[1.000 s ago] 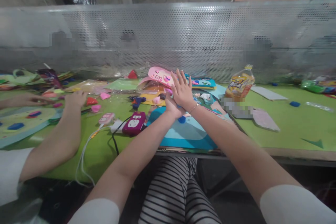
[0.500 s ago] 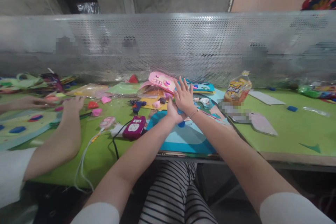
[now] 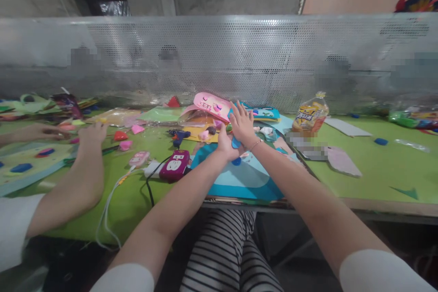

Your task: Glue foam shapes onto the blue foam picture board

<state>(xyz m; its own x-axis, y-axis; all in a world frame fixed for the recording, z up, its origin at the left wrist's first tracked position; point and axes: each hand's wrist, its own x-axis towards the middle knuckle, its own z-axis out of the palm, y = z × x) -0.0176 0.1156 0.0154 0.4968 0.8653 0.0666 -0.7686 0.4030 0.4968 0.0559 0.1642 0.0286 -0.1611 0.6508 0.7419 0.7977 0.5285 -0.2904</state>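
Note:
Both hands meet over the light-blue sheet [image 3: 246, 177] with its darker blue border. In the palm of my left hand [image 3: 226, 147] rests a flattened blue piece that looks like modelling clay [image 3: 236, 142]; the thumb points up and the other fingers are mostly hidden. My right hand [image 3: 242, 124] lies flat across it, fingers stretched and spread, its heel beside the blue piece. On the sheet just below sits a darker blue lump [image 3: 237, 161]. Pink clay lumps [image 3: 204, 135] and a yellow sheet [image 3: 193, 133] are behind my left hand.
A purple power bank [image 3: 176, 165] with cables and a dark blue glue gun [image 3: 179, 138] lie to the left. A co-worker's hands [image 3: 92, 134] work farther left. Rightward stand a bottle [image 3: 310, 114] and a pink flat case [image 3: 343, 161]. A perforated metal screen [image 3: 219, 64] runs behind.
My right hand has shifted slightly against the left palm, and more of the blue piece shows between them. The co-worker's near arm has moved slightly left.

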